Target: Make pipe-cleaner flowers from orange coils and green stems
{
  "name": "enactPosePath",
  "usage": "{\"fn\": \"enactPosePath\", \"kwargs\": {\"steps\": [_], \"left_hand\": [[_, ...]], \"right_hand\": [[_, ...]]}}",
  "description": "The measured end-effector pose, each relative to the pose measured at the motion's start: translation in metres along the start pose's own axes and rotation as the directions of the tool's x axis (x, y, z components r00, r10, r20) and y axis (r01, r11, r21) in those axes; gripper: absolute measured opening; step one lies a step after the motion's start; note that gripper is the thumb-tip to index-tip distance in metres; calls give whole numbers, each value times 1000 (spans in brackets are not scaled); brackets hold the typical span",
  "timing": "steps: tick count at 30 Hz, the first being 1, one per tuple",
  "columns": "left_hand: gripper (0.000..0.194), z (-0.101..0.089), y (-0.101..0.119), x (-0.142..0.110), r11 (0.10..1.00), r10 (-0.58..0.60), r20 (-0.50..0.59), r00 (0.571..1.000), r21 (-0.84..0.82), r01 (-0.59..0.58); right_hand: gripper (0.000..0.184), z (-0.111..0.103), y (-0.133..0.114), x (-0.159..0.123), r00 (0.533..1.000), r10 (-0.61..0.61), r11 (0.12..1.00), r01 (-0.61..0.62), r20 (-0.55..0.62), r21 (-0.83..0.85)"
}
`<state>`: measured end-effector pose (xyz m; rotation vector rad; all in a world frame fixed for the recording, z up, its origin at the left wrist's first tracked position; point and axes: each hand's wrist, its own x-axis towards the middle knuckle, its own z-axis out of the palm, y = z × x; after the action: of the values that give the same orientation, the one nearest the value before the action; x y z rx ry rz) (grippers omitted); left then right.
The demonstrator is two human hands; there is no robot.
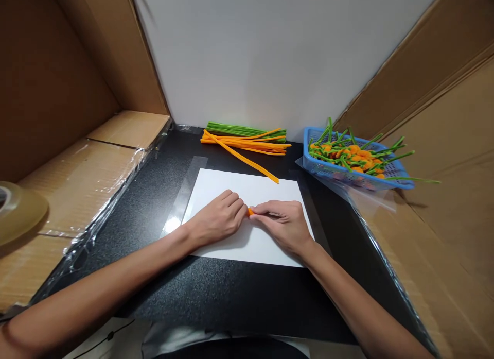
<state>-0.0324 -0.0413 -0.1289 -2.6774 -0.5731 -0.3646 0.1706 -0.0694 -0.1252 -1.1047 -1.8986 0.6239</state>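
Note:
Between my two hands, over a white sheet of paper [247, 248], a short bit of orange pipe cleaner [250, 211] shows. My left hand [222, 215] is closed, its fingers curled round the left end of that piece and hiding most of it. From the right, my right hand [283, 222] pinches the piece between thumb and forefinger. Past the hands lies a bundle of orange pipe cleaners [247, 141], with one slanting forward onto the paper's far edge. Green pipe cleaners [243, 129] lie just behind them.
A blue plastic basket [314, 163] at the back right holds several orange and green pipe-cleaner pieces, some stems poking over its rim. A roll of tape [27, 215] sits on cardboard at the left. Cardboard walls [455, 117] flank the black table [216, 289].

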Motion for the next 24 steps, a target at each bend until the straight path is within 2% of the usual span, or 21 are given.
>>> {"fn": "enactPosePath", "kwargs": {"steps": [4,8,11,15,18,20,22,24], "left_hand": [[23,1,0,1,997,55,-68,996,50,-52],[22,3,-1,3,998,49,-156,987,56,-40],[23,4,-3,3,998,33,-197,980,58,-21],[26,4,-3,3,997,48,-231,972,76,-31],[24,6,-3,4,996,58,-233,971,81,-40],[21,8,-7,5,996,66,-204,977,77,-51],[18,10,-14,7,997,62,-155,986,65,-52],[16,12,-26,8,999,2,-113,994,44,3]], "right_hand": [[7,2,-2,0,1000,19,1000,-20,18,12],[11,4,-3,1,997,75,995,-75,1,59],[13,3,-3,4,988,157,978,-157,7,136],[21,2,-1,8,951,295,908,-309,93,284],[28,3,0,10,917,371,834,-399,149,380],[29,2,2,13,907,387,819,-420,164,390],[26,-1,6,17,914,373,849,-405,158,338],[25,-8,11,21,935,336,905,-354,115,235]]}}
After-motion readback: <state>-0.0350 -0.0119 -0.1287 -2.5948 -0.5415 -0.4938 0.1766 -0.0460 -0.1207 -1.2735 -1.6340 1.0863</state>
